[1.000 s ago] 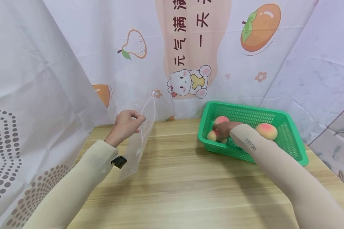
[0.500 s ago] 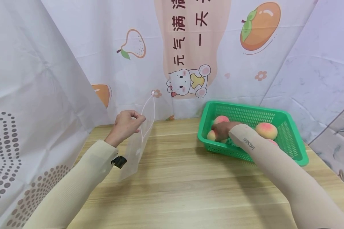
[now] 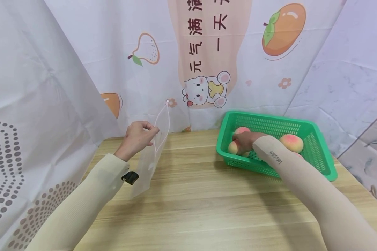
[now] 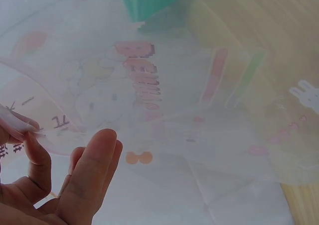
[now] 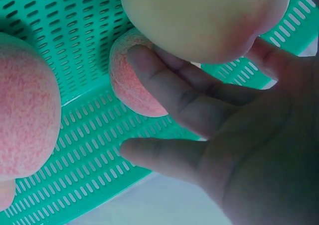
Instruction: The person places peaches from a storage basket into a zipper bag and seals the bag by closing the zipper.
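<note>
My left hand [image 3: 137, 137] pinches the top edge of a translucent zip bag [image 3: 147, 167] between thumb and index finger. The bag hangs upright on the left, its mouth spread a little and its slider at the far corner. Printed pictures and letters show on it in the left wrist view. Over the green basket [image 3: 326, 157], my right hand [image 3: 249, 140] holds a peach [image 5: 204, 21] near the left end, thumb and fingers about it. A redder peach [image 3: 242, 130] lies just behind that hand. Another peach [image 3: 292, 143] sits farther right, partly behind the forearm.
The basket stands at the back right of the wooden table [image 3: 188, 209]. A printed curtain [image 3: 163, 76] hangs behind, and grey-patterned cloth [image 3: 6, 167] falls along the left side. A black clip-like piece [image 3: 130, 177] is on the left sleeve's cuff.
My right hand has shifted only slightly in the basket at the peach. The left hand and the bag stay where they were.
</note>
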Demonstrator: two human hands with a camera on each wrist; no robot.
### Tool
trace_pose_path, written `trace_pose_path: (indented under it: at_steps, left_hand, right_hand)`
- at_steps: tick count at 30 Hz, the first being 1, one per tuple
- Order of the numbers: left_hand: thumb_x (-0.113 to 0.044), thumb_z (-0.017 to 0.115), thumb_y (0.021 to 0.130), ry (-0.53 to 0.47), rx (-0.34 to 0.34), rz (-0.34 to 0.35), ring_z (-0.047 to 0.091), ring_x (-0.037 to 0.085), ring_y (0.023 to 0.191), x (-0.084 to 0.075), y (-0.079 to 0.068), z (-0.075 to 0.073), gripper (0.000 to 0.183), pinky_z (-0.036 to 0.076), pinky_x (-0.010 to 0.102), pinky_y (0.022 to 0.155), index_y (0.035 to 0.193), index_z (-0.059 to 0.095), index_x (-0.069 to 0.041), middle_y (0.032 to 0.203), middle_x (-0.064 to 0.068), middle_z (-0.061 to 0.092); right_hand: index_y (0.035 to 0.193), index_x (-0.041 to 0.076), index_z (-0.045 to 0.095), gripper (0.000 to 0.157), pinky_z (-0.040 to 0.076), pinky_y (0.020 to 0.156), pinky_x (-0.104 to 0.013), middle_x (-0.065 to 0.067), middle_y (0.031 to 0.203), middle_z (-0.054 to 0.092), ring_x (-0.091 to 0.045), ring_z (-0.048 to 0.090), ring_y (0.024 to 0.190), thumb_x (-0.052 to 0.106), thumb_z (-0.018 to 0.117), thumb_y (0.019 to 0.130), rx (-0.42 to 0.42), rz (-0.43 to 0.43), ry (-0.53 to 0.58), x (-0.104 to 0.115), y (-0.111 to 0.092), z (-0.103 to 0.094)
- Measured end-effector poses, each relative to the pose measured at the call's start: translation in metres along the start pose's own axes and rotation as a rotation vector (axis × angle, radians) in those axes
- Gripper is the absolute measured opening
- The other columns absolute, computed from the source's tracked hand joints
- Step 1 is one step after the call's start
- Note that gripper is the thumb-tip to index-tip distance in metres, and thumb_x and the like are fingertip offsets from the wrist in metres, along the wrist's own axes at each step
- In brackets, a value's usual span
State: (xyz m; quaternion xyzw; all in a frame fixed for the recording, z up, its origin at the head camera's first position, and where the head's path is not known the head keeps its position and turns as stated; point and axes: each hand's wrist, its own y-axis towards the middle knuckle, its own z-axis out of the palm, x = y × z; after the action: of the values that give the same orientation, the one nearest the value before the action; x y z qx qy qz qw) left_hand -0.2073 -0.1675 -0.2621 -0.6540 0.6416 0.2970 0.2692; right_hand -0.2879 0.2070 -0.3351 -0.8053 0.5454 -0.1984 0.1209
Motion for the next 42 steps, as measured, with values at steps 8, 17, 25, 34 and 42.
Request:
trace_pose_path:
  at_steps: [8, 17, 25, 34, 42]
  left_hand:
    - [-0.026, 0.053, 0.088, -0.008, -0.015, 0.003, 0.075, 0.028, 0.076, 0.003, 0.000, 0.000, 0.023, 0.055, 0.031, 0.068, 0.086, 0.065, -0.006, 0.105, 0.008, 0.063]
    - [-0.025, 0.052, 0.087, -0.015, -0.025, 0.004, 0.074, 0.021, 0.070, 0.002, -0.001, -0.002, 0.023, 0.058, 0.034, 0.071, 0.086, 0.066, -0.006, 0.101, 0.008, 0.063]
    - [-0.024, 0.053, 0.086, -0.028, -0.030, 0.010, 0.074, 0.025, 0.071, 0.002, -0.001, -0.004, 0.023, 0.058, 0.034, 0.072, 0.086, 0.066, -0.005, 0.103, 0.008, 0.063]
    - [-0.024, 0.053, 0.086, -0.025, -0.020, 0.015, 0.074, 0.024, 0.072, 0.004, -0.002, -0.004, 0.024, 0.059, 0.033, 0.072, 0.086, 0.067, -0.005, 0.113, 0.008, 0.062]
    - [-0.025, 0.052, 0.088, -0.018, -0.016, 0.003, 0.073, 0.023, 0.072, 0.006, -0.002, -0.006, 0.024, 0.057, 0.030, 0.069, 0.086, 0.066, -0.005, 0.114, 0.009, 0.062]
  right_hand:
    - [0.138, 0.010, 0.050, 0.065, 0.050, 0.074, -0.043, -0.013, 0.111, 0.059, -0.031, 0.055, 0.097, 0.027, 0.078, 0.082, -0.037, -0.018, 0.015, -0.003, -0.002, -0.004]
    - [0.134, 0.008, 0.050, 0.066, 0.050, 0.075, -0.042, -0.012, 0.108, 0.060, -0.029, 0.055, 0.094, 0.024, 0.079, 0.077, -0.076, -0.060, 0.044, -0.009, -0.004, -0.007]
    - [0.134, 0.003, 0.047, 0.068, 0.051, 0.073, -0.043, -0.013, 0.101, 0.064, -0.028, 0.058, 0.086, 0.023, 0.079, 0.077, -0.109, -0.123, 0.016, -0.011, -0.007, -0.015]
    - [0.133, 0.006, 0.049, 0.065, 0.050, 0.075, -0.045, -0.013, 0.103, 0.062, -0.030, 0.056, 0.090, 0.024, 0.080, 0.078, -0.141, -0.133, 0.018, -0.009, -0.010, -0.020]
    - [0.136, 0.007, 0.049, 0.066, 0.050, 0.079, -0.047, -0.013, 0.109, 0.062, -0.030, 0.055, 0.096, 0.020, 0.081, 0.079, -0.180, -0.148, 0.048, -0.006, -0.013, -0.028]
